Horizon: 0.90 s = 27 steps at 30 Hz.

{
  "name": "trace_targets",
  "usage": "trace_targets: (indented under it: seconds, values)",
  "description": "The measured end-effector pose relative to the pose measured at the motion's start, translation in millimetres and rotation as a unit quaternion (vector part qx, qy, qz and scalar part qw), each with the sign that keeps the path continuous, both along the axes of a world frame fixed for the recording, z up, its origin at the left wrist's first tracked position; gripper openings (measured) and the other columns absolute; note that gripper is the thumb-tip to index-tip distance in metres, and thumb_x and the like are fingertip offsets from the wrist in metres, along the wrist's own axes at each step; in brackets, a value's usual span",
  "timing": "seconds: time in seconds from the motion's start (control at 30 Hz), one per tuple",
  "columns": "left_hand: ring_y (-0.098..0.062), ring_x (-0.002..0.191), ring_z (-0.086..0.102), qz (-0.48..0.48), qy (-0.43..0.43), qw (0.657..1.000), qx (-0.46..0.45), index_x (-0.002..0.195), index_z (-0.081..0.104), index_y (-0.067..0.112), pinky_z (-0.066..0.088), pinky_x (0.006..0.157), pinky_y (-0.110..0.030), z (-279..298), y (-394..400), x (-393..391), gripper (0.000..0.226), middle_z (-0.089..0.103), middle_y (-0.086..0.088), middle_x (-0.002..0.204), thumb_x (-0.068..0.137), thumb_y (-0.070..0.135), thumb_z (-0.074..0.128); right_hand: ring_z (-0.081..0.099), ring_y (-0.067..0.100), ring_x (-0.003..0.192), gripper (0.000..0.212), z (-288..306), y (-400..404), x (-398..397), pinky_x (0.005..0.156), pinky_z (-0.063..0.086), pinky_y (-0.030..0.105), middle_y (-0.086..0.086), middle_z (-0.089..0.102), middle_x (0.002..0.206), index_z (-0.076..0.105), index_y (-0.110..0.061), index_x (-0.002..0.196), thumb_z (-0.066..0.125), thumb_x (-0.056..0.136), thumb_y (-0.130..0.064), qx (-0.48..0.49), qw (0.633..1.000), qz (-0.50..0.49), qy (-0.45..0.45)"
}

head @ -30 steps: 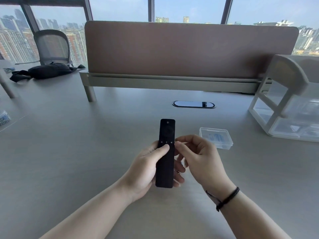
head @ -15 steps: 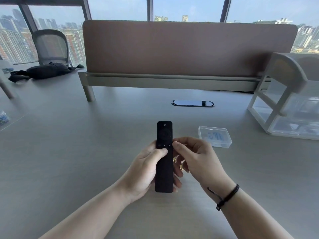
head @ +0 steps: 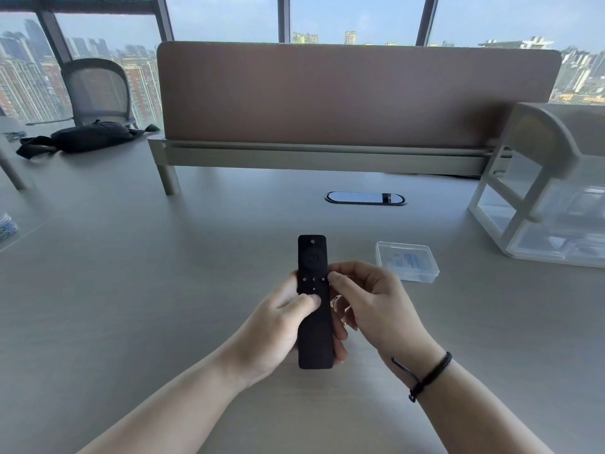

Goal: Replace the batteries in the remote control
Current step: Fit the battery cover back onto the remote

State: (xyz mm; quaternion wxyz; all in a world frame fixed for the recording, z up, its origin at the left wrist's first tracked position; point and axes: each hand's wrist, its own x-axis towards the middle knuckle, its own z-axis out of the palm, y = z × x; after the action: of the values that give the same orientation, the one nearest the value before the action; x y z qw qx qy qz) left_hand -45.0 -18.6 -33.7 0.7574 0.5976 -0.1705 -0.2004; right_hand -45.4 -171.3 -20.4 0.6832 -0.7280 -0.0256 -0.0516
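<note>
A slim black remote control [head: 313, 267] points away from me, button side up, just above the grey table [head: 131, 290]. My left hand [head: 278, 326] wraps its lower half, thumb lying across the face below the plus button. My right hand [head: 370, 306] is curled at the remote's right edge, thumb and forefinger tips touching its side near the menu button. The remote's back and battery cover are hidden. A small clear plastic box [head: 407, 262] with bluish items inside lies on the table to the right of my hands.
A brown desk divider [head: 343, 93] runs across the back. An oval cable port [head: 365, 198] is set in the table beyond the remote. A white clear-drawer organiser [head: 550, 204] stands at the right. A black bag [head: 88, 136] and a mesh chair [head: 98, 90] are far left.
The remote has slid slightly toward me and lower in my left hand; my left thumb has moved down its face. My right fingertips stay at its right edge.
</note>
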Motion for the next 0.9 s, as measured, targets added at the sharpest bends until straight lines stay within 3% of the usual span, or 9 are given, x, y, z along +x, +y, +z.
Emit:
trace_targets:
  seconds: [0.33, 0.43, 0.67, 0.9]
  values:
    - [-0.038, 0.057, 0.06, 0.0, 0.034, 0.999, -0.019, 0.123, 0.052, 0.0, 0.052, 0.056, -0.041, 4.1, 2.3, -0.8, 0.039, 0.059, -0.034, 0.077, 0.102, 0.025, 0.03, 0.051, 0.017, 0.045, 0.014, 0.9, 0.6, -3.0, 0.043, 0.04, 0.021, 0.001, 0.068, 0.059, 0.075, -0.011, 0.093, 0.06, 0.093, -0.011, -0.001, 1.0, 0.02, -0.011]
    - [-0.037, 0.053, 0.059, 0.015, 0.026, 0.999, -0.02, 0.119, 0.052, -0.004, 0.052, 0.054, -0.04, 2.7, 0.2, -0.8, 0.042, 0.059, -0.032, 0.074, 0.101, 0.029, 0.035, 0.05, 0.018, 0.04, 0.012, 0.5, 0.0, -3.7, 0.044, 0.039, 0.021, 0.002, 0.066, 0.055, 0.074, -0.011, 0.094, 0.062, 0.092, -0.011, -0.013, 0.999, 0.029, -0.024]
    - [-0.037, 0.053, 0.06, 0.019, 0.023, 0.999, -0.022, 0.12, 0.052, -0.001, 0.053, 0.053, -0.042, 2.7, -1.8, -1.8, 0.043, 0.062, -0.029, 0.076, 0.096, 0.032, 0.04, 0.048, 0.019, 0.042, 0.012, 1.3, 0.0, -6.0, 0.046, 0.04, 0.022, 0.009, 0.063, 0.055, 0.073, -0.016, 0.088, 0.063, 0.091, -0.009, -0.045, 0.998, 0.018, -0.051]
    - [-0.032, 0.045, 0.059, 0.052, -0.019, 0.998, 0.011, 0.116, 0.056, 0.007, 0.051, 0.047, -0.035, 3.6, -3.1, -4.0, 0.032, 0.063, -0.021, 0.067, 0.106, 0.024, 0.031, 0.053, 0.014, 0.044, 0.01, 0.3, 0.5, -6.1, 0.047, 0.044, 0.023, -0.001, 0.066, 0.054, 0.074, -0.018, 0.093, 0.065, 0.091, -0.014, -0.051, 0.998, 0.024, -0.042]
